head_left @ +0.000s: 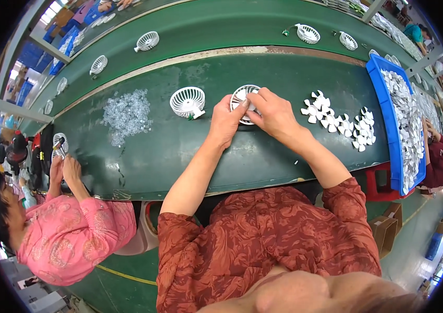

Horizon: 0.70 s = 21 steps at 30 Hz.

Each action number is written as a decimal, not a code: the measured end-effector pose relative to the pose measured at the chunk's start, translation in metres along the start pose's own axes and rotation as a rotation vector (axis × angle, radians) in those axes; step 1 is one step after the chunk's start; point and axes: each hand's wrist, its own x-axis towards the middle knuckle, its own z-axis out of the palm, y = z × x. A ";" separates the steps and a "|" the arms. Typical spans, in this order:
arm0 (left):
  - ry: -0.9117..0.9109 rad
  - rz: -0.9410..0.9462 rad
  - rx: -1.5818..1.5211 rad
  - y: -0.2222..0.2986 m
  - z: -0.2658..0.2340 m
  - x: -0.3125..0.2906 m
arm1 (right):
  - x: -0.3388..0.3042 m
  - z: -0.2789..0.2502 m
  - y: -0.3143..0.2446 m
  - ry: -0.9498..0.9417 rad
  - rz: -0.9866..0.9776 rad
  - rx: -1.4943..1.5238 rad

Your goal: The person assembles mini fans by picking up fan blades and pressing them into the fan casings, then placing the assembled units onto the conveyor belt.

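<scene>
Both hands meet over a round white fan housing [240,93] with a slatted rim, held above the green work table. My left hand [224,124] grips its left side, thumb over the front. Closed around the right side is my right hand [276,116], its thumb and forefinger reaching over the open face. A white shape like a fan blade shows inside, partly hidden by my fingers. To the left lies another white fan housing [186,99] with a small green part at its base. White fan blades [331,122] lie in a loose group to the right.
A heap of small transparent pieces [126,112] lies left on the table [180,161]. At right stands a blue bin [394,130] full of white blades. Beyond a raised strip, a green belt [221,39] carries fan housings. A co-worker in pink [75,229] sits left, handling a fan.
</scene>
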 end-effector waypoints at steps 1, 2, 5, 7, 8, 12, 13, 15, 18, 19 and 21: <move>0.000 -0.001 -0.002 0.000 0.000 0.001 | -0.001 0.000 -0.001 0.008 0.013 0.025; 0.011 0.057 0.070 0.001 -0.003 0.003 | 0.000 0.000 -0.003 0.016 0.025 0.054; 0.029 0.136 0.175 0.005 -0.007 0.004 | 0.009 -0.013 0.007 0.174 -0.054 -0.010; 0.004 0.167 0.229 0.008 -0.006 0.003 | 0.016 -0.018 0.021 0.137 -0.044 0.010; -0.002 0.203 0.284 0.007 -0.006 0.004 | 0.021 -0.016 0.029 0.041 -0.033 0.090; -0.008 0.225 0.452 -0.002 -0.011 0.003 | 0.027 -0.015 0.042 -0.413 0.345 0.526; -0.022 0.222 0.489 -0.004 -0.014 0.003 | 0.027 -0.013 0.043 -0.444 0.332 0.498; -0.041 0.210 0.516 -0.002 -0.012 0.005 | 0.026 -0.009 0.048 -0.465 0.316 0.502; 0.152 0.374 0.812 0.003 -0.008 0.002 | 0.042 0.008 0.068 -0.575 0.424 0.762; 0.181 0.417 0.727 -0.006 -0.015 0.009 | 0.050 0.012 0.079 -0.533 0.556 0.802; 0.326 0.613 0.942 0.014 -0.021 0.010 | 0.069 0.013 0.098 -0.237 0.716 0.836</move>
